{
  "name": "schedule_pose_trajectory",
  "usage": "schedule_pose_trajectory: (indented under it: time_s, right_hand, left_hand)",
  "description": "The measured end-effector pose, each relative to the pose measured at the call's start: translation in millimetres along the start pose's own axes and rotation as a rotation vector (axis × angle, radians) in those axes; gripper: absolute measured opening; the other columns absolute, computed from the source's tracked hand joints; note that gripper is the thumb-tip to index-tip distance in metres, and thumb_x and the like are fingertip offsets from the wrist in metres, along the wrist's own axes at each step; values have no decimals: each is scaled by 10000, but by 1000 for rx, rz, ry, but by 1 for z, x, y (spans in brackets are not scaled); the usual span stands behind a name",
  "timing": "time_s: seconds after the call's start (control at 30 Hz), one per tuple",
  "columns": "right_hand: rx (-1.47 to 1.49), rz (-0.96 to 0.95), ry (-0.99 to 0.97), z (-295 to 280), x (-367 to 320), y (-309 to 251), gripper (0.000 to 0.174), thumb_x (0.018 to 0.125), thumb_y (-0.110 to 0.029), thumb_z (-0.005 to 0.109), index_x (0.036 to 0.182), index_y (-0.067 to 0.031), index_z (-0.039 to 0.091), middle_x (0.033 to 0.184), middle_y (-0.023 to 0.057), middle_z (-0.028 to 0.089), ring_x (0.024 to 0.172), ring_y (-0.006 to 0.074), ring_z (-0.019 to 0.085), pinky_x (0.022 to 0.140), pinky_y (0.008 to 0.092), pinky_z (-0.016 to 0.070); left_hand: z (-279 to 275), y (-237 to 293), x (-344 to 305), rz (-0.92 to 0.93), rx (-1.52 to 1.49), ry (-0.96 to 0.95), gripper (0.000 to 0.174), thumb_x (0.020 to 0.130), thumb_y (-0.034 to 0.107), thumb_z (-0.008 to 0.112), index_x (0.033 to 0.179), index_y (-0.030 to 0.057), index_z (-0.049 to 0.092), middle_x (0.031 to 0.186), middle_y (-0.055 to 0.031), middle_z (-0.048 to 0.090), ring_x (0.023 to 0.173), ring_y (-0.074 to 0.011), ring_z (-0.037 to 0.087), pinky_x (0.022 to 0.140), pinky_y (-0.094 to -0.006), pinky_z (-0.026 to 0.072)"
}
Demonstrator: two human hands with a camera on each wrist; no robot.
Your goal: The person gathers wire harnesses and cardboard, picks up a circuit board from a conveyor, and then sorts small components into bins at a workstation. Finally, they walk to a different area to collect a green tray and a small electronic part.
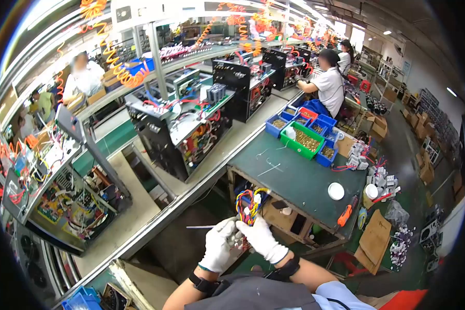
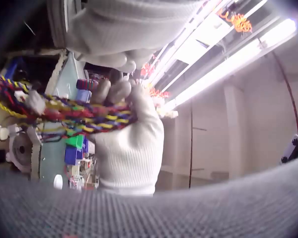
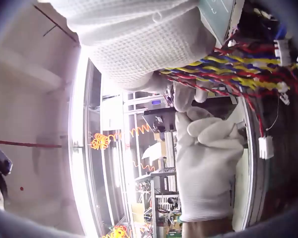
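Note:
My gloved right hand (image 1: 263,240) grips a wire harness (image 1: 249,205) of twisted red, yellow and blue wires, its loose ends pointing away from me. White plug connectors (image 3: 266,147) hang from those ends in the right wrist view. Close against it on the left, my gloved left hand (image 1: 218,247) has curled fingers, thumb and fingertips meeting beside the bundle. A thin pale cable tie (image 1: 199,227) sticks out leftward from the left fingers. In the left wrist view, the right hand's fingers wrap the wires (image 2: 94,116), hiding the part inside the palm.
A green-topped workbench (image 1: 299,178) stands ahead to the right, with loose cable ties, a white round lid (image 1: 336,191), an orange-handled tool (image 1: 344,216) and a green bin (image 1: 303,139) among blue bins. A conveyor with open black machine cabinets (image 1: 178,139) runs along the left. Another person (image 1: 328,82) works farther up.

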State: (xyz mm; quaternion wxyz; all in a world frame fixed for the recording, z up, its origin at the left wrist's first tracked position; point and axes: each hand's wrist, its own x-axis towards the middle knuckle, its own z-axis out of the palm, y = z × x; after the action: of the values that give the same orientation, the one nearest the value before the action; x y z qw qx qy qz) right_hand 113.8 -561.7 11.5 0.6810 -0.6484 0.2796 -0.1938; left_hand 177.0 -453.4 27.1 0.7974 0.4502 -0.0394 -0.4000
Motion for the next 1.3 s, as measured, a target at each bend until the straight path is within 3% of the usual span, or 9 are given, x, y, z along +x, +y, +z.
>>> schedule_pose_trajectory:
  time_s: [0.17, 0.23, 0.3, 0.33, 0.5, 0.57, 0.7, 0.9, 1.3]
  right_hand:
    - [0, 153, 64, -33, 14, 2, 267, 837, -82, 652, 1084, -50, 558, 761, 23, 625, 582, 113, 597, 518, 276, 494]
    - [4, 148, 72, -46, 17, -8, 185, 836, -45, 647, 1005, -25, 574, 744, 18, 607, 590, 105, 591, 538, 269, 502]
    - [-83, 97, -39, -54, 27, 1, 319, 841, -48, 631, 1141, -61, 522, 723, 8, 578, 549, 92, 543, 487, 269, 457]
    - [-160, 165, -100, -54, 27, -8, 307, 853, -75, 623, 1142, -46, 523, 743, 5, 565, 575, 93, 537, 508, 275, 456]
    - [-145, 80, -274, -50, 29, -4, 346, 858, -118, 623, 1179, -37, 521, 814, 27, 575, 633, 116, 572, 569, 293, 487]
    - [-96, 89, -284, -46, 33, -2, 266, 845, -84, 610, 1097, -29, 545, 793, 23, 583, 614, 122, 583, 573, 290, 505]
    - [-250, 11, -316, -33, 45, 16, 238, 844, -120, 600, 1068, -48, 567, 766, 65, 617, 591, 145, 599, 560, 310, 498]
    - [-946, -337, -646, 3, 39, -39, 400, 841, -240, 539, 1144, 8, 459, 860, 268, 631, 834, 431, 624, 737, 497, 479]
    - [-1334, -402, -720, 49, 34, -68, 568, 842, -258, 489, 1319, 29, 378, 992, 261, 643, 897, 398, 639, 766, 461, 498]
  left_hand:
    - [7, 2, 6, 222, 168, 109, 274, 923, 79, 550, 1188, 12, 578, 846, -19, 599, 584, -47, 493, 505, -170, 385]
    - [0, 19, 16, 792, 246, 343, 283, 865, -25, 566, 1141, 29, 599, 995, -57, 594, 745, -117, 578, 622, -229, 462]
    - [-1, 55, 4, 1359, 1376, 393, 292, 805, -48, 585, 1088, 19, 615, 1008, -107, 628, 838, -234, 615, 706, -336, 496]
    - [16, 64, -4, 1144, 1446, 129, 313, 736, -33, 616, 1045, 17, 626, 1020, -152, 640, 879, -345, 619, 765, -418, 496]
    - [-5, 24, 15, 436, 1807, -221, 192, 801, 212, 586, 927, 100, 677, 824, -171, 659, 805, -303, 650, 723, -405, 509]
    - [-25, 10, 9, 522, 1486, -170, 191, 839, 240, 575, 900, 95, 683, 801, -157, 669, 750, -306, 654, 702, -407, 512]
    - [-37, 7, 10, 15, 1422, -100, 250, 872, 273, 498, 914, 102, 675, 762, -115, 672, 757, -289, 658, 706, -402, 504]
    - [-65, -26, 33, 108, 514, -180, 172, 939, 166, 563, 1030, 36, 630, 826, 50, 582, 746, -40, 492, 646, -228, 428]
    - [-64, 4, -3, 23, 93, -190, 132, 913, 229, 560, 829, 128, 545, 701, 41, 473, 580, -71, 428, 525, -223, 380]
